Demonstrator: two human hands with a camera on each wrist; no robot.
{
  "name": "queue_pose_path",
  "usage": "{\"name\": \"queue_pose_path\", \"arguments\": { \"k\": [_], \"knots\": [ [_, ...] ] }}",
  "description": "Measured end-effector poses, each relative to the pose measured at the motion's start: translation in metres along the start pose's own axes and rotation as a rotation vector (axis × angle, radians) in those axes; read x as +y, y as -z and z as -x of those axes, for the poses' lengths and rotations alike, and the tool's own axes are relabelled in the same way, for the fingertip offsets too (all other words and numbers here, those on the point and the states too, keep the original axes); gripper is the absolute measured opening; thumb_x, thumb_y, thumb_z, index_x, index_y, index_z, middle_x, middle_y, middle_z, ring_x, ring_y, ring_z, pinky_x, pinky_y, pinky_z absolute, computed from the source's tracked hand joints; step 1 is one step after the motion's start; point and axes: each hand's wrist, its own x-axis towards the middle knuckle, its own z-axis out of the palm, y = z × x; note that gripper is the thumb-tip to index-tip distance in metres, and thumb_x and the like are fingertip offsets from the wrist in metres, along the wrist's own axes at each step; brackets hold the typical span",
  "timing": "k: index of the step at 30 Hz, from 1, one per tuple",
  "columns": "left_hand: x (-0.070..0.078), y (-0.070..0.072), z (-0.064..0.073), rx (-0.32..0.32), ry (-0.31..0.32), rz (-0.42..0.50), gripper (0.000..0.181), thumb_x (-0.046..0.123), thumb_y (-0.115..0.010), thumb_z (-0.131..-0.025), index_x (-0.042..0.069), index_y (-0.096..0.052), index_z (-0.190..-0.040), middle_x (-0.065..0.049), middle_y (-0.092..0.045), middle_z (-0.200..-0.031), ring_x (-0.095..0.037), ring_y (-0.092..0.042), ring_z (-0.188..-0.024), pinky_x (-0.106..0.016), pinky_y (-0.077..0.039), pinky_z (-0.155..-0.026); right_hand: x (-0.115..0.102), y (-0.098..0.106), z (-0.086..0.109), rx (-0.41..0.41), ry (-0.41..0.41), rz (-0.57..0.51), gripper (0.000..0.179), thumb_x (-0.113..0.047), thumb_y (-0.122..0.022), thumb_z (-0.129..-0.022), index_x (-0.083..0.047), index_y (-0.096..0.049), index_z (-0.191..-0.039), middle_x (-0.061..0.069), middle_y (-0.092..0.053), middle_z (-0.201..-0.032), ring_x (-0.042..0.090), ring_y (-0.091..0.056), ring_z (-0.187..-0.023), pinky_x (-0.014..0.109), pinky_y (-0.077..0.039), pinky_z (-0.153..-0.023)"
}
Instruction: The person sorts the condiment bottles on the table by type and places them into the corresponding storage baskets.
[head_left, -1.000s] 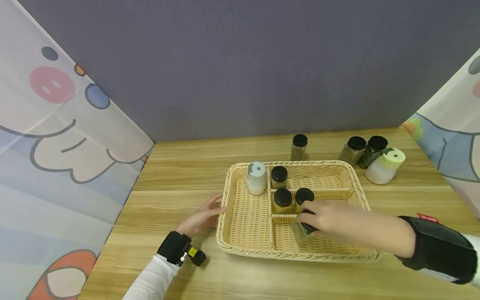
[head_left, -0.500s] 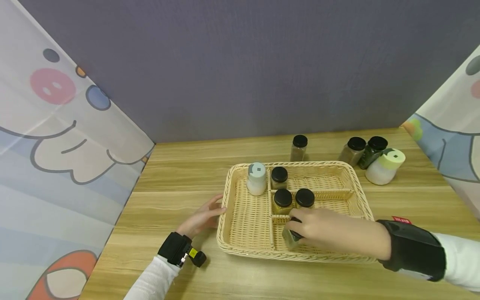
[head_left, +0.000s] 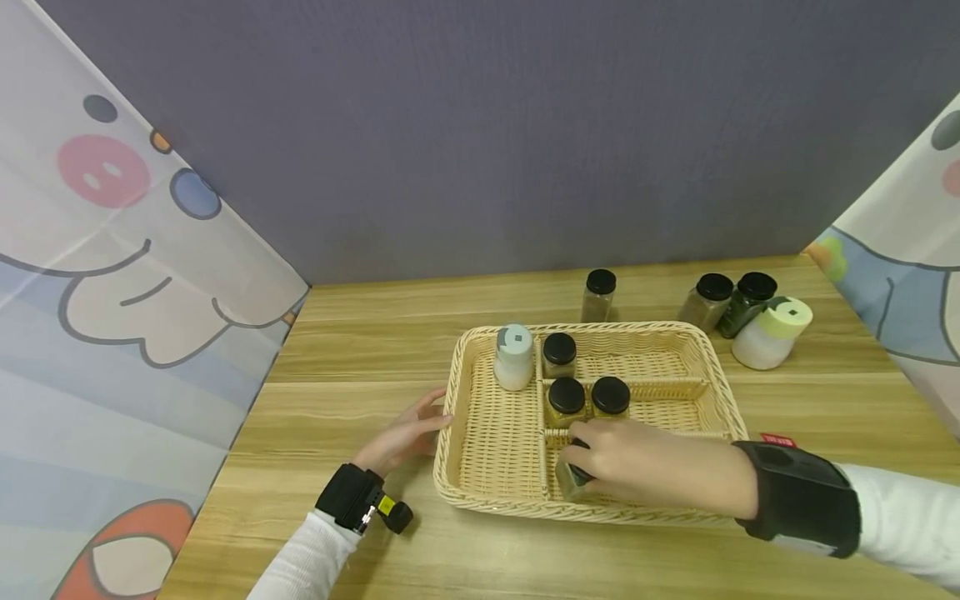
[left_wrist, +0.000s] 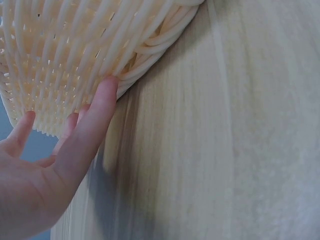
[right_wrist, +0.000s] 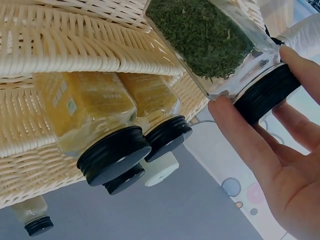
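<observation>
The right hand (head_left: 630,458) grips a jar (right_wrist: 200,40) of green bits near its top, in the basket's (head_left: 498,442) front part. Two yellow jars (right_wrist: 95,110) stand just past that hand. The left hand (head_left: 401,437) touches the basket's side, fingers mostly straight.

Grey-purple panel (head_left: 487,142) along table's (head_left: 360,333) far edge; cartoon-print cloth (head_left: 112,325) w/ pink oval motif (head_left: 103,171) at L edge; 2nd printed cloth (head_left: 907,283), R edge.

nothing I can read clearly, blurred white print on a yellow-filled jar (right_wrist: 87,112), tiny lettering on the red tag (head_left: 777,440) at my right wristband (head_left: 798,497)
</observation>
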Motion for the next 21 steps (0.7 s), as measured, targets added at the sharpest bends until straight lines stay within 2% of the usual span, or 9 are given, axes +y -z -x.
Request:
{"name": "queue_pose_path", "arguments": {
  "k": [5, 10, 21],
  "knots": [
    [0.0002, -0.0003, 0.0002, -0.001, -0.003, 0.004, 0.055, 0.015, -0.051, -0.087, 0.019, -0.023, -0.135, -0.024, -0.036, -0.130, -0.033, -0.045, -0.108, -0.056, -0.043, -0.086, -0.0004, -0.0038, -0.0023, -0.001, -0.019, 0.019, 0.031, -0.032, -0.071, -0.070, -0.011, -0.056, -0.088, -0.002, -0.048, -0.076, 0.006, -0.048, -0.064, 0.014, -0.046, -0.050],
    [0.0004, -0.0004, 0.0007, -0.002, -0.012, 0.004, 0.055, 0.015, -0.051, -0.087, 0.019, -0.023, -0.135, -0.024, -0.036, -0.130, -0.034, -0.046, -0.108, -0.057, -0.043, -0.086, -0.0013, -0.0054, -0.0048, -0.036, -0.043, 0.017, 0.031, -0.031, -0.071, -0.070, -0.010, -0.056, -0.088, -0.001, -0.049, -0.077, 0.007, -0.048, -0.063, 0.017, -0.047, -0.049],
    [-0.0005, -0.0006, 0.0001, 0.004, -0.005, 0.008, 0.055, 0.014, -0.050, -0.088, 0.019, -0.023, -0.135, -0.024, -0.036, -0.130, -0.034, -0.046, -0.108, -0.057, -0.043, -0.086, -0.0005, -0.0067, -0.0098, -0.129, -0.085, -0.013, 0.032, -0.029, -0.068, -0.074, -0.008, -0.056, -0.094, 0.007, -0.056, -0.088, 0.010, -0.054, -0.068, 0.018, -0.050, -0.053]
  ]
}}
